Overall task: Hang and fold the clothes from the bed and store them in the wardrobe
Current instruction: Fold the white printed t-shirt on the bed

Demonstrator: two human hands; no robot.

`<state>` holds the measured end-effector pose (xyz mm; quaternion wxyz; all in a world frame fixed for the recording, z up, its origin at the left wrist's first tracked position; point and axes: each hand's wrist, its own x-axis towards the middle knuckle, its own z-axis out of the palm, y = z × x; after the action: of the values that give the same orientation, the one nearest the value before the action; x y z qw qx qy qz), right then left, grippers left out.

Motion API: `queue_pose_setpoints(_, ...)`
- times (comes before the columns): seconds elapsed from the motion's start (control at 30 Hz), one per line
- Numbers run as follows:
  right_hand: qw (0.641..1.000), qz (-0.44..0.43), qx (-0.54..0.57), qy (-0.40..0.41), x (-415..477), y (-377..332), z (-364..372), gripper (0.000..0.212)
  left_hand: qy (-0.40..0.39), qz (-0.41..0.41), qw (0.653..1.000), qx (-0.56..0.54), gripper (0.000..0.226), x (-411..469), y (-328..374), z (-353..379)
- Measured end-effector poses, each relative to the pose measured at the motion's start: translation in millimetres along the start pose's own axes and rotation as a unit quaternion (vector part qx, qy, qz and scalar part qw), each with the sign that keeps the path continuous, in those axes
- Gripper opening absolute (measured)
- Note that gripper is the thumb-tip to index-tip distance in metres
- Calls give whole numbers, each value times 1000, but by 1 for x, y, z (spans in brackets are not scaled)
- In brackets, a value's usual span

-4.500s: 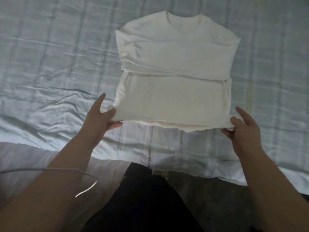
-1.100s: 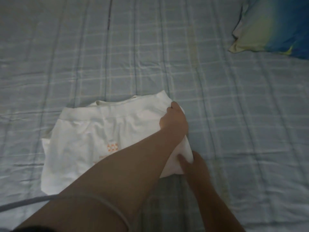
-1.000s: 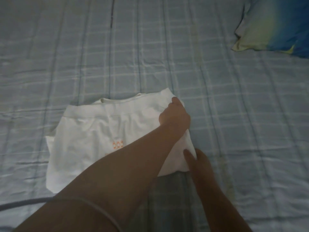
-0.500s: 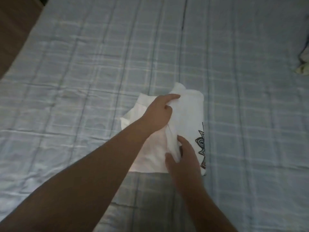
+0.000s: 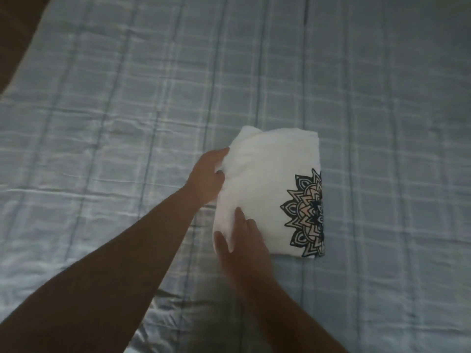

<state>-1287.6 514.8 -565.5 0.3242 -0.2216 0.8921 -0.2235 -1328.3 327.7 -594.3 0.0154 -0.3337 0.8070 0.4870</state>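
Observation:
A white T-shirt lies folded into a compact upright rectangle on the bed. Half of a black mandala print shows along its right fold. My left hand grips the shirt's left edge near the top, fingers curled under the cloth. My right hand rests flat on the lower left corner, fingers spread over the fabric, thumb beside the edge.
A light blue checked sheet covers the bed, with creases at the left and near edge. A dark brown strip, floor or furniture, shows past the bed's far left corner.
The shirt has been folded over once more from the left, so it is narrower and the mandala print shows more. My left hand moved to its left edge; my right hand lies flat.

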Motion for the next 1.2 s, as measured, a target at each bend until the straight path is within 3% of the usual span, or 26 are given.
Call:
queue_pose_setpoints(0.07, 997, 1, 67, 36, 0, 3, -14, 71, 32, -20, 999, 17, 59, -6, 3, 0)
queue_pose_setpoints(0.13, 988, -33, 88, 126, 2, 15, -36, 53, 68, -3, 997, 35, 55, -22, 9, 2)
queue_pose_setpoints(0.2, 975, -82, 52, 199, 9, 36, -62, 37, 96, 76, 991, 61, 51, -44, 18, 6)
queue_pose_setpoints(0.3, 960, -131, -75, 236, 26, 64, -87, 40, 75, 200, 961, 174, 52, -73, 28, 24)
queue_pose_setpoints(0.37, 955, -155, -166, 192, 35, 80, -90, 49, 31, 249, 926, 282, 56, -88, 29, 47)
queue_pose_setpoints(0.47, 951, -153, -251, 96, 47, 108, -90, 61, -4, 242, 900, 362, 61, -93, 17, 75)
queue_pose_setpoints(0.87, 938, -165, -301, 51, 62, 134, -84, 69, -13, 203, 896, 395, 67, -78, 1, 87)
queue_pose_setpoints(0.93, 936, -204, -285, 27, 57, 138, -95, 75, -21, 232, 891, 389, 75, -86, 2, 83)
queue_pose_setpoints(1.03, 905, -307, -293, 1, 46, 153, -117, 78, -90, 340, 859, 372, 90, -92, -6, 63)
queue_pose_setpoints(1.1, 883, -358, -303, -16, 44, 169, -132, 77, -139, 353, 840, 389, 105, -88, -15, 43)
queue_pose_setpoints(1.2, 854, -396, -333, -53, 50, 188, -151, 92, -182, 354, 807, 437, 123, -80, -27, 22)
